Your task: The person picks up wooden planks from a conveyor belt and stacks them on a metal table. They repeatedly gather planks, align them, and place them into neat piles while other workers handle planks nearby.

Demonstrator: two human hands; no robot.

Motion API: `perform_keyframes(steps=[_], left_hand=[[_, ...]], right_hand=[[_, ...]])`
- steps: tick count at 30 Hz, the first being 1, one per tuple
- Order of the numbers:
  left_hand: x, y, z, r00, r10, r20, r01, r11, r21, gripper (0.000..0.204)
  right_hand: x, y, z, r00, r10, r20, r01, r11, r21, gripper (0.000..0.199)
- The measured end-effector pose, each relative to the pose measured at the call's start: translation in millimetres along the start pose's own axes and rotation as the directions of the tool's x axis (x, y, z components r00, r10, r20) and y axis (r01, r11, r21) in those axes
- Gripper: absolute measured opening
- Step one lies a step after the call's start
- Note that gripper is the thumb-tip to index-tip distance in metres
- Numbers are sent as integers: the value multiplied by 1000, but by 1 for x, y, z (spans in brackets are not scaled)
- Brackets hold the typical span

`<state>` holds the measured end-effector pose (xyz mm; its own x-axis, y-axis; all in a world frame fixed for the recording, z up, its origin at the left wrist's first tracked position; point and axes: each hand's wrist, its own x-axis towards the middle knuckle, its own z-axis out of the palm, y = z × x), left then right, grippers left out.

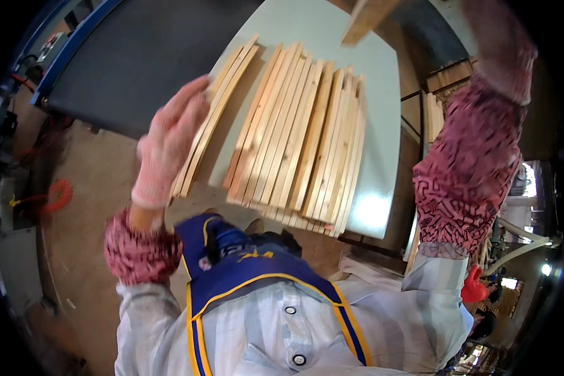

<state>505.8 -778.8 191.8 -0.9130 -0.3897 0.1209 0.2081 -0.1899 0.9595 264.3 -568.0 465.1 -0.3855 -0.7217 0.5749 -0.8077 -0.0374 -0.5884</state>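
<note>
I see the gloved left hand [169, 141] held out, fingers [189, 95] nearly straight, and the right arm [470, 166] stretched far forward, right hand [502, 50] partly visible.

Woodworking workshop — cut timber strips [288, 131] lined up on a pale surface [383, 125]; coiled red hose [65, 197], blue metal frame [75, 48] nearby.

Just right of the left hand [169, 141], a small bundle of wooden strips [219, 106] blocks a low sideways pass. Beyond it runs a narrow slot, then a wide pile of strips [297, 131] stands in the way. Farther right of that hand, the pale tabletop [380, 163] leaves a bare lane past the pile. Left of the right hand [498, 37], a wooden board [370, 19] juts into the room over the table.
</note>
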Motion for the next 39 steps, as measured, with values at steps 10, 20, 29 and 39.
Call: perform_keyframes(steps=[10,20,29,39], left_hand=[[34,57,33,992,-94,87,51,913,405,64],[43,-34,-49,839,-464,-286,504,462,729,50],[59,-46,-72,893,-407,-192,323,282,903,47],[65,-60,-83,935,-354,-14,90,201,975,58]], right_hand=[[-150,-11,225,709,-229,667,337,941,-34,49],[-346,116,70,537,682,-497,-687,696,212,50],[-339,105,111,490,837,-244,-870,487,-77,64],[-331,123,110,381,885,-268,-913,314,-260,94]])
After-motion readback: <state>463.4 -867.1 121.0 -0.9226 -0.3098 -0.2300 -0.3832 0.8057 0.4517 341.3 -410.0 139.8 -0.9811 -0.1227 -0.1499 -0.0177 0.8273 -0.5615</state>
